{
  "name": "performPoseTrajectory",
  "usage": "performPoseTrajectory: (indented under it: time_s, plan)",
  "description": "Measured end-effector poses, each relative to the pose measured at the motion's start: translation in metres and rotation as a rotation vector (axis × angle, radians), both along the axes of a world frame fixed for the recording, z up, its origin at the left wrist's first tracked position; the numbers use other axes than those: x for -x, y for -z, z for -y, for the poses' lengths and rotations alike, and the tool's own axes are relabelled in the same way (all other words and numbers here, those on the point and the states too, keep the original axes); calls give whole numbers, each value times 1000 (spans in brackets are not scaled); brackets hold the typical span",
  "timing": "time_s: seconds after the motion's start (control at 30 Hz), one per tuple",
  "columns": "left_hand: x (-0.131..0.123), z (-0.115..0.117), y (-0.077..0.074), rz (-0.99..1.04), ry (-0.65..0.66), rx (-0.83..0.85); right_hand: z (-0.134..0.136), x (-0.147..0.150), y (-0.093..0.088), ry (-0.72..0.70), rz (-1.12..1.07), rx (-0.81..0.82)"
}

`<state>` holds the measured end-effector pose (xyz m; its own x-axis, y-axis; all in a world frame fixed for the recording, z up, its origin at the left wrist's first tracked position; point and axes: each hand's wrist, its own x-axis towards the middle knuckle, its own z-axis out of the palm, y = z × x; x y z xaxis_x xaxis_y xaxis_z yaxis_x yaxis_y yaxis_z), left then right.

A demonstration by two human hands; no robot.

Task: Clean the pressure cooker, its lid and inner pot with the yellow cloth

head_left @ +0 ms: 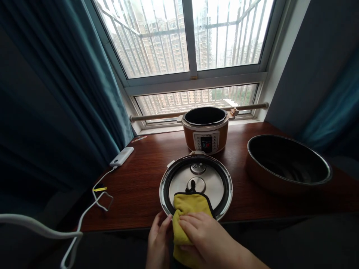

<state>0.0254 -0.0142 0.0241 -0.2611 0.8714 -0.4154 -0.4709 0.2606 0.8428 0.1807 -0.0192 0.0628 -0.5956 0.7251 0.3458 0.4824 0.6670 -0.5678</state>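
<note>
A round metal pressure cooker lid (179,179) lies with its inner side up at the front of the table, a black seal ring running round its edge. At its near left rim, my left hand (159,241) grips the edge with thumb and fingers. My right hand (206,235) is closed on a yellow cloth (189,201) with black edging and presses it against the near part of the lid. Part of the cloth hangs down past the table edge. The fingertips under the cloth are hidden.
Behind the lid stands the electric pressure cooker body (189,136), open at the top. A large dark pot (263,179) sits to the right. A white power bank (122,156) with a white cable (84,215) lies at left, near a blue curtain (92,93). The window is at the back.
</note>
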Motion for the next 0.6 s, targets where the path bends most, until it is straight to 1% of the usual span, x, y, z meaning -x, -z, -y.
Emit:
performPoseTrajectory:
  time_s: [0.07,0.17,0.3,0.43,0.53,0.6]
  plan:
    - [1,-1,1,-4,-1,-22,3,-8,-1,-15,-26,1]
    - [2,-4,7,-42,-33,-45,5,-32,-13,-10,-51,65]
    - [2,-9,11,-69,-99,-23,-4,-75,-31,58,-28,224]
    - [0,-9,8,-72,-105,-24,-21,-117,-37,101,-41,396]
    - [-1,-8,4,-72,-102,-29,-26,-128,-37,204,-101,447]
    - [-2,-7,2,-77,-92,-38,-24,-121,-32,272,-142,403]
